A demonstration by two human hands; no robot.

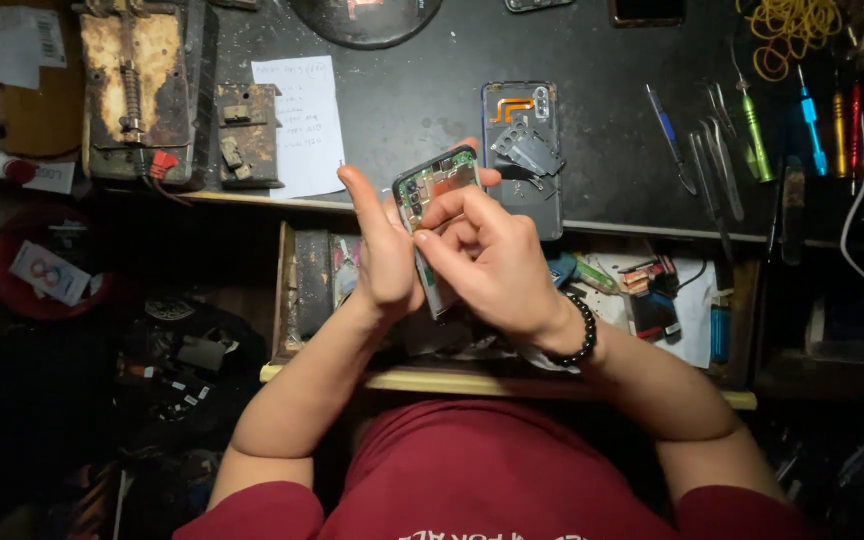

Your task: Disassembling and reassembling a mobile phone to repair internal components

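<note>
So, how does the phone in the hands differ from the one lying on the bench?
The opened phone is held tilted by the left hand and right hand; the blue phone back lies flat on the bench. The held one shows a green board; the other carries loose grey metal parts. Both are disassembled.

The opened phone (432,215) is held up between the 2 hands, the left hand (384,255) on its left edge, the right hand (497,265) on its right, above an open drawer (652,300) under the worktop (422,100). Behind it on the worktop lies a phone back cover (522,130) with loose parts on it. Left of that lies a paper sheet (300,125), then 2 metal jigs (152,90). Right of the cover lie tweezers (717,165) and screwdrivers (812,120) in a row; rubber bands (790,30) lie behind them.
</note>
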